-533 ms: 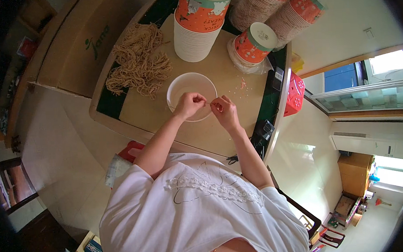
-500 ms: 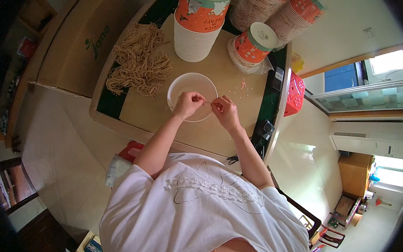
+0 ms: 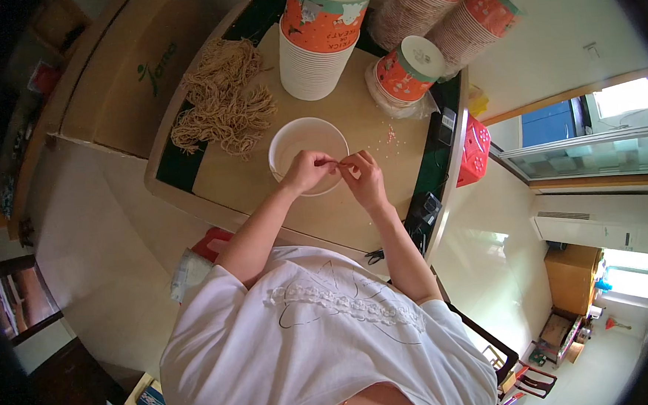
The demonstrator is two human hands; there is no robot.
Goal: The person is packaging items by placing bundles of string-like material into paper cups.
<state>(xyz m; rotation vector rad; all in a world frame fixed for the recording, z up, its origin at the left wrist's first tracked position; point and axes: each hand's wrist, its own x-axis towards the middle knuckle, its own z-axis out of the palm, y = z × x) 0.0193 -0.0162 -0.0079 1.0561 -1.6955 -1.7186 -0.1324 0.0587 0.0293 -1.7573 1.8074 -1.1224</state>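
A white paper bucket (image 3: 281,140) stands with its mouth up near the table's front. Over its near right rim, my left hand (image 3: 309,171) and my right hand (image 3: 363,176) meet fingertip to fingertip. Both are closed in a pinch; whatever sits between the fingertips is too small to make out. Left of the bucket lies a tangled heap of beige cord (image 3: 225,97). Behind it rises a tall stack of nested orange and white paper buckets (image 3: 315,62).
A shorter bucket stack (image 3: 405,75) in plastic stands back right, with wrapped stacks (image 3: 476,26) behind. Small pink bits (image 3: 389,137) lie scattered right of the bucket. Black devices (image 3: 424,210) line the table's right edge, beside a red stool (image 3: 474,152). A cardboard box (image 3: 138,80) stands left.
The fingertips of my two hands have drawn closer together over the bucket's rim. The bucket, the cord and the stacks stay where they were.
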